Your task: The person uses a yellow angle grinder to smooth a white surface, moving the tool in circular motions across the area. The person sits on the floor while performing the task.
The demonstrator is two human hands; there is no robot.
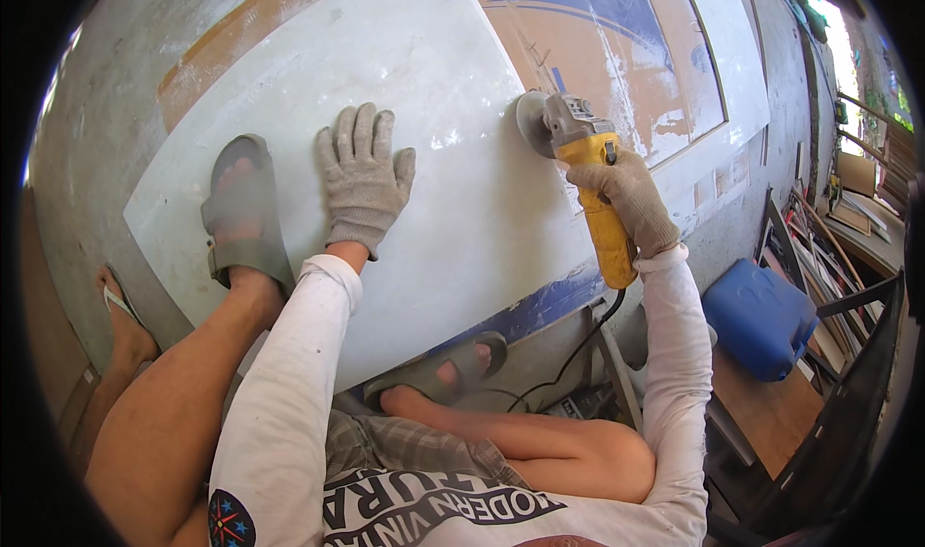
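Note:
A yellow angle grinder [599, 210] with a grey head is gripped by my right hand [626, 195], which wears a grey knit glove. Its round disc [533, 125] stands tilted against the white panel [453, 210], close to the near left corner of a rectangular cut-out. Whether the disc spins cannot be made out. My left hand [364, 176], gloved the same way, lies flat on the panel with its fingers stretched out and holds nothing. From the grinder's rear end a black cord [588, 340] runs down toward the floor.
My sandalled left foot [244, 200] rests on the panel, my right foot [448, 369] by its near edge. Brown and blue sheeting [597, 55] shows through the cut-out. Right stand a blue jerrycan [761, 316] and scrap strips [819, 267]. Another person's foot [120, 311] is at left.

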